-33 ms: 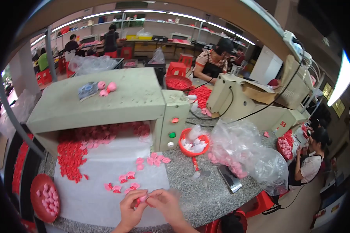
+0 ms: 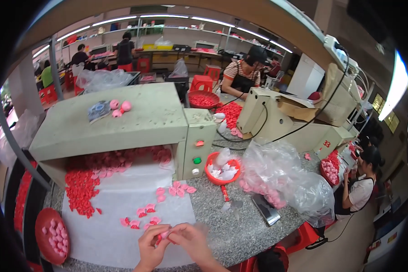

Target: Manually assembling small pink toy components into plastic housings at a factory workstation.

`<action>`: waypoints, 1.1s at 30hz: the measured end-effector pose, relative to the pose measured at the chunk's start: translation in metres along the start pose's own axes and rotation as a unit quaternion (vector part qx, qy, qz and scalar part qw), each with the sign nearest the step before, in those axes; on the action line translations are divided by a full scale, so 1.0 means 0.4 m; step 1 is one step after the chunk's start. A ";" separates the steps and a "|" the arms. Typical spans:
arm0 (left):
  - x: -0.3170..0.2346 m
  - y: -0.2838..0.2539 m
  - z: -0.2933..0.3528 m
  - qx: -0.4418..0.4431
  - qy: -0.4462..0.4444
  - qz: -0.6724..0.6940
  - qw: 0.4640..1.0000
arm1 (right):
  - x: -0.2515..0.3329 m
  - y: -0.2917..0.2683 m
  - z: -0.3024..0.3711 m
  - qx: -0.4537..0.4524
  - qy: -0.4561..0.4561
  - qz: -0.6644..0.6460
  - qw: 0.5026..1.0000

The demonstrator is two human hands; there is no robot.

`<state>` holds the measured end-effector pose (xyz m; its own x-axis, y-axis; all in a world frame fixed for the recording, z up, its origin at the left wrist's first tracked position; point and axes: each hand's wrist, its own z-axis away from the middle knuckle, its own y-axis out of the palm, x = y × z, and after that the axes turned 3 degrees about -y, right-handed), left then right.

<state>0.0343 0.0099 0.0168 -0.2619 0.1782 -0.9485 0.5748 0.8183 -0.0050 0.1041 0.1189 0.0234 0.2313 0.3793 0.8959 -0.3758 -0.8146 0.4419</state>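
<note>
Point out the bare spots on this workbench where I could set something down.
The white sheet is bare between the red bowl and the left hand; so is the granite between the right hand and the phone. Crowded: around the orange basket and plastic bag, and inside the machine.

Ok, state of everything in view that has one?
Left hand: pinching the pink-and-red piece
Right hand: fingertips pinched at the same piece
Red bowl: partly filled with pink balls
Orange basket: holding white pieces
Clear bag: crumpled
Greenish housing: front open, red pieces at its mouth
Ceiling lights: lit
Green button: lit or unlit, can't tell
</note>
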 end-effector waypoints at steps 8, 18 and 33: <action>-0.014 0.019 -0.016 -0.010 0.105 -0.135 0.985 | -0.012 -0.018 -0.016 0.011 -0.003 -0.023 1.000; 0.024 -0.040 0.010 0.069 -0.238 0.240 0.939 | -0.014 -0.033 0.000 0.014 0.006 -0.011 1.000; -0.005 -0.018 -0.025 0.043 -0.253 0.341 0.904 | 0.038 -0.053 -0.021 -0.087 0.004 -0.045 0.995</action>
<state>0.0227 0.0092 0.0218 0.5523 0.3344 -0.7636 0.5324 0.5634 0.6318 0.1079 0.1457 0.0283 0.2639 0.4507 0.8528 -0.5046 -0.6890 0.5203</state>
